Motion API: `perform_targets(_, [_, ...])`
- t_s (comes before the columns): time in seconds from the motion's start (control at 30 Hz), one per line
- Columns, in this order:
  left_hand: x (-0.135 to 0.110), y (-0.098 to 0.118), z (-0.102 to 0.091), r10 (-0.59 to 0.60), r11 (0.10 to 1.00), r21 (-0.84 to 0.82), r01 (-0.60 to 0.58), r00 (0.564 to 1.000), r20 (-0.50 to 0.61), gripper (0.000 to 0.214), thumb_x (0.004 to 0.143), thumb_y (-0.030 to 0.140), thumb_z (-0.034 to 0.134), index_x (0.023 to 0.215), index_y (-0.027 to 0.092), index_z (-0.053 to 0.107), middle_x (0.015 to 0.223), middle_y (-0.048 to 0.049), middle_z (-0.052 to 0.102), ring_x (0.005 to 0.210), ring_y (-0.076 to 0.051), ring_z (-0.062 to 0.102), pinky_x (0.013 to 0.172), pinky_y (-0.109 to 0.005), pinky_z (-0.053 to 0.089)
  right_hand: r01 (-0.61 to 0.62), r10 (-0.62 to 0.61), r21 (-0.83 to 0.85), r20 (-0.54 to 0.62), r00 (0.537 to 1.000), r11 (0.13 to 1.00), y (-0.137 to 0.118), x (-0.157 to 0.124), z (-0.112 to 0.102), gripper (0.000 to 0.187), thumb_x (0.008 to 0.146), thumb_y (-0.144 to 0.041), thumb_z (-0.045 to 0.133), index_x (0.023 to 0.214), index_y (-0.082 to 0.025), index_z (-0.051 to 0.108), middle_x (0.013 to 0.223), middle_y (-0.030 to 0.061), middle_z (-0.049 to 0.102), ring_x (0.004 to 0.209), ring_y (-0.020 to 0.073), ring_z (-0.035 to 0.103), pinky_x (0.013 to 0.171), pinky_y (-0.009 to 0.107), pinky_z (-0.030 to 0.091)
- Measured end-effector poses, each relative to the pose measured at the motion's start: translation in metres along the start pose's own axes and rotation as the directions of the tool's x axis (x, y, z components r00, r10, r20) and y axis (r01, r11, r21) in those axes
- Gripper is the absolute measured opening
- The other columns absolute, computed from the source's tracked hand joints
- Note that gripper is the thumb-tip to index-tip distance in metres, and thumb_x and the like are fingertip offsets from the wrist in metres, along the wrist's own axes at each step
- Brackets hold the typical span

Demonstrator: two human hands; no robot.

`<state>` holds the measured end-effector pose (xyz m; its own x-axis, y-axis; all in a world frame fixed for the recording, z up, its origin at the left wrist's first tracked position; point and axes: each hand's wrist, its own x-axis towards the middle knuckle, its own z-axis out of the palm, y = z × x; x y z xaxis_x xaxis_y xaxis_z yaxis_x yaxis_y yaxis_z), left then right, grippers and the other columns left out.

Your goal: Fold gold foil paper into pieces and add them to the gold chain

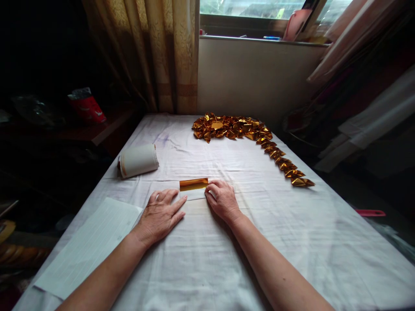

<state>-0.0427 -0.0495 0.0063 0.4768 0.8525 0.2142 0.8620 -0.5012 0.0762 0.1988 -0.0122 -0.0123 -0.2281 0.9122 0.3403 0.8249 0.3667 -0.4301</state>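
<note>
A small sheet of gold foil paper (193, 184), partly folded with its white underside showing, lies on the white cloth-covered table (227, 242) in front of me. My left hand (160, 214) lies flat on the cloth with fingers stretched out, its fingertips touching the sheet's left edge. My right hand (223, 199) has its fingers curled and pressed on the sheet's right edge. A long curved heap of folded gold paper pieces (246, 138) runs along the far and right side of the table.
A white paper roll (138, 160) lies on its side at the left. A stack of white sheets (87, 246) sits at the near left. Curtains (155, 52) and a window sill (259, 39) stand behind; a red packet (87, 106) sits on a dark side shelf.
</note>
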Motion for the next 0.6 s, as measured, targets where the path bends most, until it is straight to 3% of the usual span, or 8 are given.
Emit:
perform_targets(0.17, [0.0, 0.002, 0.003, 0.058, 0.998, 0.036, -0.058, 0.998, 0.007, 0.038, 0.094, 0.038, 0.049, 0.13, 0.032, 0.058, 0.143, -0.0042, 0.054, 0.135, -0.029, 0.042, 0.108, -0.049, 0.027, 0.119, -0.126, -0.083, -0.079, 0.989, 0.989, -0.012, -0.005, -0.006, 0.027, 0.091, -0.02, 0.049, 0.111, -0.022, 0.067, 0.128, 0.0085, 0.063, 0.12, 0.0241, 0.053, 0.102, 0.041, 0.035])
perform_targets(0.3, [0.0, 0.001, 0.006, 0.089, 0.996, 0.017, -0.088, 0.996, -0.018, 0.041, 0.094, 0.037, 0.049, 0.133, 0.03, 0.056, 0.137, -0.0032, 0.059, 0.134, -0.029, 0.045, 0.107, -0.049, 0.03, 0.307, -0.299, -0.045, 0.13, 0.946, 0.951, -0.028, -0.013, -0.004, 0.038, 0.096, -0.028, 0.045, 0.132, -0.024, 0.057, 0.139, 0.0073, 0.056, 0.132, 0.0225, 0.046, 0.112, 0.043, 0.029])
perform_targets(0.43, [-0.001, -0.001, 0.008, 0.092, 0.996, 0.011, -0.091, 0.996, -0.023, 0.041, 0.094, 0.038, 0.048, 0.134, 0.03, 0.056, 0.137, -0.0043, 0.06, 0.133, -0.029, 0.046, 0.107, -0.048, 0.031, 0.3, -0.269, -0.054, 0.309, 0.912, 0.953, -0.028, -0.021, -0.004, 0.051, 0.097, -0.04, 0.047, 0.143, -0.02, 0.045, 0.15, 0.0099, 0.043, 0.14, 0.0255, 0.037, 0.116, 0.05, 0.025])
perform_targets(0.6, [-0.001, -0.003, 0.008, 0.087, 0.996, 0.001, -0.087, 0.996, -0.007, 0.041, 0.094, 0.039, 0.048, 0.134, 0.032, 0.055, 0.139, -0.0033, 0.058, 0.133, -0.029, 0.046, 0.107, -0.049, 0.03, 0.233, -0.173, -0.125, 0.364, 0.915, 0.965, -0.006, -0.029, -0.018, 0.058, 0.096, -0.046, 0.047, 0.147, -0.019, 0.04, 0.153, 0.0125, 0.036, 0.143, 0.0271, 0.032, 0.118, 0.053, 0.021])
